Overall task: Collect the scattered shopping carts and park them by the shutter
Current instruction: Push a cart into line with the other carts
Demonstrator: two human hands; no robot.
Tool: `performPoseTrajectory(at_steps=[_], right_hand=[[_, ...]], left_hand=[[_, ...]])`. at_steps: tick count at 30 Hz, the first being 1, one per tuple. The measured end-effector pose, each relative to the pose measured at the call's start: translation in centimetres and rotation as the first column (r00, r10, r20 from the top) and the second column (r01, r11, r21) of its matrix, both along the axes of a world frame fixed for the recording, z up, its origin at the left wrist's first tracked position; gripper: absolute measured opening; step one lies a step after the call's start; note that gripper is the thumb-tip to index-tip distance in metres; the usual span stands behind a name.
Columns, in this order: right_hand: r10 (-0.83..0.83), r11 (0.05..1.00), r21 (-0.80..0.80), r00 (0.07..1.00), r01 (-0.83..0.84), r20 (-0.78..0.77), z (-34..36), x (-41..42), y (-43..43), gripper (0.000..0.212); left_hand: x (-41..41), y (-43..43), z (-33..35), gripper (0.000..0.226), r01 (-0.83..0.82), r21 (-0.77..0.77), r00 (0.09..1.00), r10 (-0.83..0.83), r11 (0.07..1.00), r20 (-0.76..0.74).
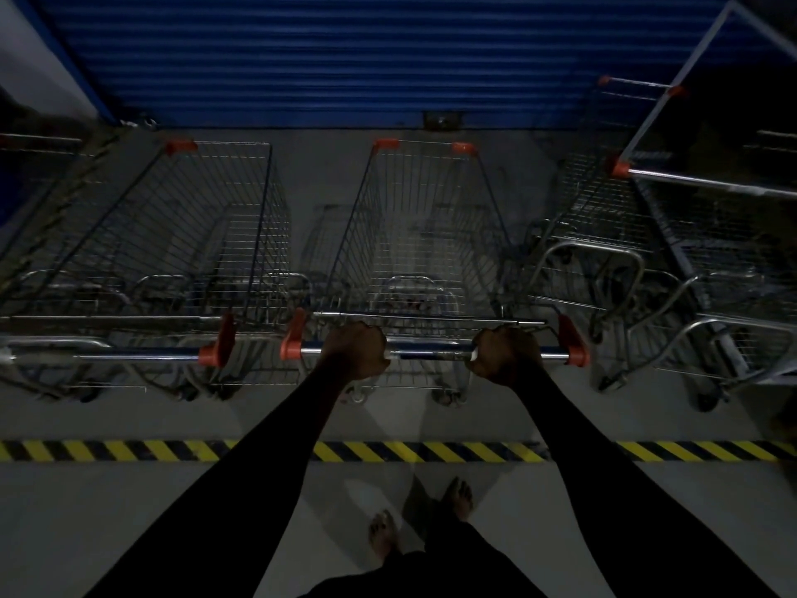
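Observation:
A wire shopping cart (425, 235) with orange corner caps stands straight ahead, its nose close to the blue shutter (336, 58). My left hand (356, 349) and my right hand (505, 353) both grip its handle bar (431, 352), one toward each end. Another cart (189, 243) is parked on the left, its handle level with mine. On the right, two more carts (612, 235) stand at an angle, one behind the other.
A yellow and black hazard stripe (431, 451) crosses the grey floor between my bare feet (425, 517) and the carts. A framed dark panel (724, 110) leans at the far right. A further cart's edge shows at the far left (39, 142).

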State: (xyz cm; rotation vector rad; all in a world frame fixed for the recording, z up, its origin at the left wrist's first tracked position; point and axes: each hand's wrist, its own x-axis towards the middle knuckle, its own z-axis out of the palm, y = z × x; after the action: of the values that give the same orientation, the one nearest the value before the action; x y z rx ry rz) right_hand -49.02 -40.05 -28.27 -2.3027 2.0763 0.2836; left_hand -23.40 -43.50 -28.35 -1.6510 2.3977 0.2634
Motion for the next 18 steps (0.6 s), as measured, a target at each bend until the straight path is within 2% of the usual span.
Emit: performPoseTrajectory(at_steps=[6, 15, 18], right_hand=[[-0.029, 0.999, -0.026, 1.0, 0.029, 0.01, 0.03, 0.36, 0.69, 0.031], [0.004, 1.0, -0.006, 1.0, -0.003, 0.02, 0.19, 0.11, 0.43, 0.037], [-0.001, 1.0, -0.03, 0.998, 0.002, 0.065, 0.43, 0.28, 0.5, 0.039]], left_hand=[[0.26, 0.39, -0.11, 0.04, 0.013, 0.003, 1.0, -0.013, 1.0, 0.024], [-0.01, 0.48, 0.28, 0.04, -0.006, 0.007, 1.0, 0.006, 1.0, 0.026], [-0.1, 0.53, 0.54, 0.04, -0.013, 0.014, 0.999, 0.013, 1.0, 0.031]])
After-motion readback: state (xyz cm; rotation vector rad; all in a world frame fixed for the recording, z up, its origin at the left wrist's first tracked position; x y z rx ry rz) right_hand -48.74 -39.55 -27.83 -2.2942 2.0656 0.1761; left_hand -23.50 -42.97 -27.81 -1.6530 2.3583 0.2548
